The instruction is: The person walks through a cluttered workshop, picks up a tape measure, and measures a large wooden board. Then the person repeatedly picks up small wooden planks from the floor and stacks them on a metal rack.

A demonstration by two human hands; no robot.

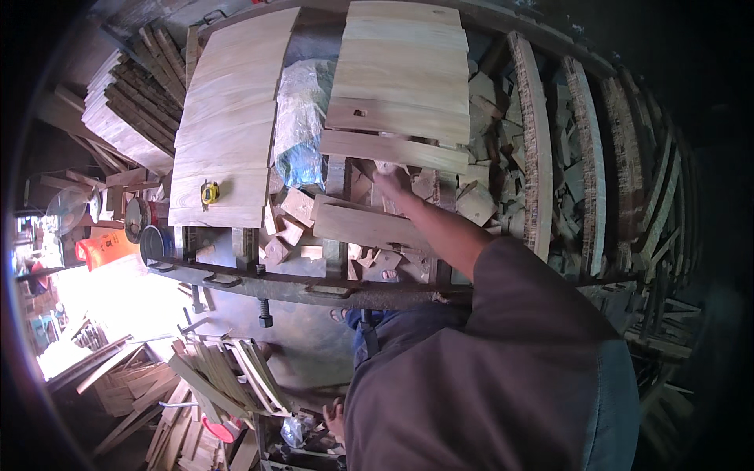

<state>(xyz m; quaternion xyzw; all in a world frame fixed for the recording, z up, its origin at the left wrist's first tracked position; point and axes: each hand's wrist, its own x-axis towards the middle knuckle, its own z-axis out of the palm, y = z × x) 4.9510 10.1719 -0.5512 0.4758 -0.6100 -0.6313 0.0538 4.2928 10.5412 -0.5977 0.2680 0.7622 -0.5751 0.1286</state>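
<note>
My right hand [393, 181], blurred, reaches over the metal rack at the near edge of a pale wooden board [396, 151]. Whether its fingers grip that board does not show. Beyond it, more thin boards [406, 65] lie side by side in a column, one with a dark knot hole. Closer to me, a loose board [371, 226] rests at a slant across the rack bars. My left hand [334, 419] hangs low beside my shirt, partly hidden by it, fingers apart and nothing seen in them.
A second column of boards [230, 118] carries a yellow tape measure [210, 192]. Between the columns sits a plastic-wrapped bundle [303, 118]. Wood offcuts [288, 229] lie under the rack's front steel rail [235, 282], which has a protruding bolt [265, 313]. Stacked strips [218, 377] stand behind my left hand.
</note>
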